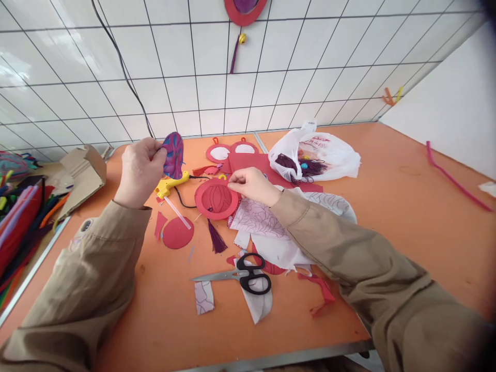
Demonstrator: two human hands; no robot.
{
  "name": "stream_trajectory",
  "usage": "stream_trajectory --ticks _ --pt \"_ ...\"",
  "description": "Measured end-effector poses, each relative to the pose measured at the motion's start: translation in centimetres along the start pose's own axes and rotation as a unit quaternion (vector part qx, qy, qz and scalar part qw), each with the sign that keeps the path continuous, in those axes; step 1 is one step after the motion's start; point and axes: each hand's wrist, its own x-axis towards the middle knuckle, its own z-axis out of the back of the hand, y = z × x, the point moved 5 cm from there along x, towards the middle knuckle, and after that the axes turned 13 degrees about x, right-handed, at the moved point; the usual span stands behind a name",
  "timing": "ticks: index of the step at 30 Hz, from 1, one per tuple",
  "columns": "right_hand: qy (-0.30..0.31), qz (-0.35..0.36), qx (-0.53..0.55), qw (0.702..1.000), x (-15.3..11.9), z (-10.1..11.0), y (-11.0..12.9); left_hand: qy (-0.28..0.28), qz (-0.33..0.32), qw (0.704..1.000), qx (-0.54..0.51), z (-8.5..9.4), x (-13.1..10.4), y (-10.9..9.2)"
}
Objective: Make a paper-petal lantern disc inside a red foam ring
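Note:
Raised at the left, my left hand (142,168) pinches an oval fabric piece (173,155) with a blue and purple pattern. My right hand (253,185) has its thumb and fingers closed at the right rim of a red ring-shaped ornament (201,202), which lies on the table. A dark purple tassel (216,237) hangs from the ornament's lower edge. Just below the held piece lies a yellow glue gun (172,184) with a clear glue stick (177,212) poking out. Its tip reaches over a red disc (176,235).
Black-handled scissors (251,276) lie in front among fabric scraps (204,297). A white plastic bag (341,157) with dark threads stands at the back right. Two red rings with white centres (219,153) lie near the wall. Torn cardboard (87,175) and pipe cleaners (23,217) are at the left.

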Motion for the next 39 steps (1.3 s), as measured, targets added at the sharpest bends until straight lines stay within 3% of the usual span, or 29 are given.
stream_trajectory --ticks 2,4,7,10,14,17,21,25,30,35,39 --pt "-0.029 0.05 -0.065 0.996 0.0 0.2 0.4 0.008 0.0 0.998 -0.063 0.1 -0.4 -0.7" --pt "-0.051 0.096 -0.095 0.99 -0.1 0.5 1.0 0.051 -0.008 0.989 -0.137 -0.1 -0.9 -1.5" --pt "-0.047 0.117 0.006 0.992 -0.1 0.7 1.4 0.147 -0.015 0.963 -0.225 -0.6 -1.6 -2.6" --pt "0.002 0.082 0.185 0.979 -0.1 0.7 1.4 0.221 0.009 0.935 -0.278 -1.2 -2.0 -2.8" --pt "0.115 -0.037 0.357 0.926 -0.6 -0.3 1.3 0.267 0.031 0.918 -0.29 -2.2 -2.2 -2.5" --pt "0.147 -0.076 0.4 0.902 -1.0 -0.8 1.8 0.267 0.01 0.922 -0.28 -2.5 -2.3 -2.7" --pt "0.128 -0.074 0.388 0.91 -1.0 -1.1 2.1 0.245 -0.004 0.946 -0.212 -2.7 -2.7 -3.1" --pt "0.122 -0.082 0.376 0.915 -1.1 -1.6 2.2 0.243 -0.004 0.948 -0.208 -3.1 -3.0 -3.3" --pt "0.081 -0.093 0.398 0.909 -1.3 -1.2 2.7 0.23 0.022 0.941 -0.248 -3.7 -2.6 -2.2" --pt "0.069 -0.102 0.439 0.89 -1.3 -0.9 2.9 0.269 0.071 0.919 -0.279 -4.7 -2.8 -1.2" --pt "0.032 -0.078 0.434 0.897 -1.1 -0.5 2.8 0.236 0.127 0.922 -0.278 -4.7 -3.0 -0.7"
